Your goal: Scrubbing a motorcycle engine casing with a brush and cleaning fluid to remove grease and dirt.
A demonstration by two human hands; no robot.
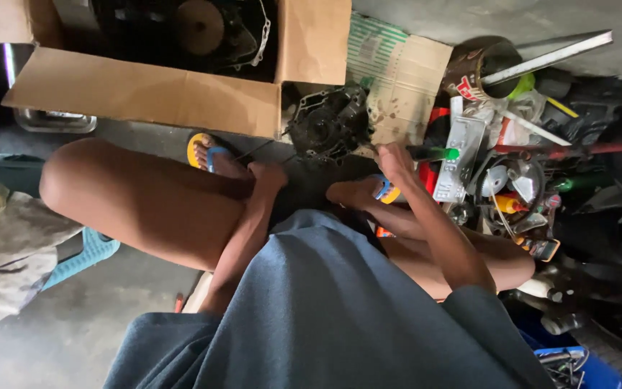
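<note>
Beside the engine part [329, 124], right fingers [397, 155] grip a green-handled screwdriver [433, 153].

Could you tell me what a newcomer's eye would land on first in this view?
Probably the big open cardboard box at top left, with dark machine parts inside, and the black engine part on the floor just right of it. The right hand grips a green-handled tool beside that part, while the left hand rests near the foot. A jumble of tools and cans crowds the right side.
</note>
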